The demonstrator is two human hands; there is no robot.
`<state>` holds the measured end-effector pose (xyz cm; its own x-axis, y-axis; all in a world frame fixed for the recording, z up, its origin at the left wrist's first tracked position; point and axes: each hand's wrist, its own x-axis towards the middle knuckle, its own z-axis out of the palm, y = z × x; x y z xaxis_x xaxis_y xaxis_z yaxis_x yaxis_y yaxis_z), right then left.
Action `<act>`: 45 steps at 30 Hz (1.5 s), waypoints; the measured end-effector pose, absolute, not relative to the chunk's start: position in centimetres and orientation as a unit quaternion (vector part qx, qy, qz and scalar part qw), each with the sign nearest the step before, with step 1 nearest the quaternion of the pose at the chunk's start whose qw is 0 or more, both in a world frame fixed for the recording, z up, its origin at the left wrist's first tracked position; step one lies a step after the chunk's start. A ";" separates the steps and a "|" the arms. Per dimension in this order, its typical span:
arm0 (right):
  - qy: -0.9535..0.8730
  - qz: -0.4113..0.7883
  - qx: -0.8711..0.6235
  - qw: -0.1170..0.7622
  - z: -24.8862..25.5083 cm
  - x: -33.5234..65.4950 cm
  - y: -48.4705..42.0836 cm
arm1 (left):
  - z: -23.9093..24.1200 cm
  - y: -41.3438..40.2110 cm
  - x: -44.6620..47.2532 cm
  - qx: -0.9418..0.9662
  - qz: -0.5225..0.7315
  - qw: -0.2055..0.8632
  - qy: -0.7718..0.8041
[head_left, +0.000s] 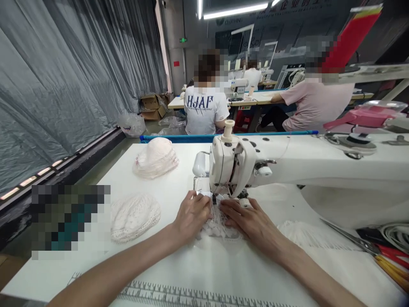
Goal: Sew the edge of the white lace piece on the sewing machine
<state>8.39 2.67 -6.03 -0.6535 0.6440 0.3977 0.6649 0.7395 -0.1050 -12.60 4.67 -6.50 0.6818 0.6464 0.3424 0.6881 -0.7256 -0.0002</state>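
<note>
A piece of white lace fabric (pixel 219 226) lies under the needle area of a white sewing machine (pixel 281 160). My left hand (pixel 194 213) is closed on the lace at its left side, fingers bent near the presser foot. On the right side of the lace, my right hand (pixel 247 216) lies with its fingers stretched out, pressing the cloth flat beside the needle. Part of the lace is hidden beneath both hands and the machine head.
Two piles of white lace pieces, one nearer (pixel 136 216) and one farther (pixel 156 157), sit left on the white table (pixel 105 264). Scissors (pixel 349 236) and white fabric (pixel 345 273) lie right. A printed ruler (pixel 179 295) runs along the front. People (pixel 206 108) sit ahead.
</note>
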 end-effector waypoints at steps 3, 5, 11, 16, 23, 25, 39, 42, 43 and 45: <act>-0.922 0.041 -0.324 0.207 -5.1 8.5 1.7 | -5.9 4.1 -12.9 -0.916 -0.155 0.050 -0.367; -0.936 0.078 -0.280 0.200 -4.6 8.6 0.9 | -5.3 3.0 -13.0 -0.927 -0.172 0.029 -0.332; -0.943 0.032 -0.265 0.200 -5.2 7.6 -0.4 | -4.7 -1.5 -12.5 -0.938 -0.180 -0.029 -0.294; -0.922 0.041 -0.303 0.238 -5.1 6.9 -0.1 | -5.5 -1.4 -12.3 -0.910 -0.211 0.009 -0.355; -0.895 0.025 -0.348 0.279 -5.5 6.6 -0.1 | -4.4 0.7 -12.3 -0.892 -0.191 -0.026 -0.410; -0.883 0.010 -0.369 0.291 -5.9 6.2 -0.4 | -4.4 0.8 -12.1 -0.902 -0.167 -0.018 -0.397; -0.863 0.005 -0.378 0.336 -6.8 6.1 -0.5 | -2.4 -0.7 -11.9 -0.889 -0.170 -0.100 -0.414; -0.861 0.001 -0.384 0.334 -6.9 6.0 -0.7 | -4.1 0.3 -11.7 -0.903 -0.163 -0.062 -0.392; -0.863 0.006 -0.384 0.330 -6.9 6.1 -0.8 | -4.7 0.7 -11.9 -0.911 -0.160 -0.054 -0.377; -0.871 0.017 -0.375 0.318 -6.7 6.1 -0.9 | -5.5 1.1 -12.4 -0.924 -0.157 -0.040 -0.347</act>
<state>6.10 -0.94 -6.74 -0.5164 0.6645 0.5401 0.6429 0.7175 -0.2681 -12.36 1.09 -5.53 0.7095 0.6544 0.2613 0.6293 -0.7553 0.1829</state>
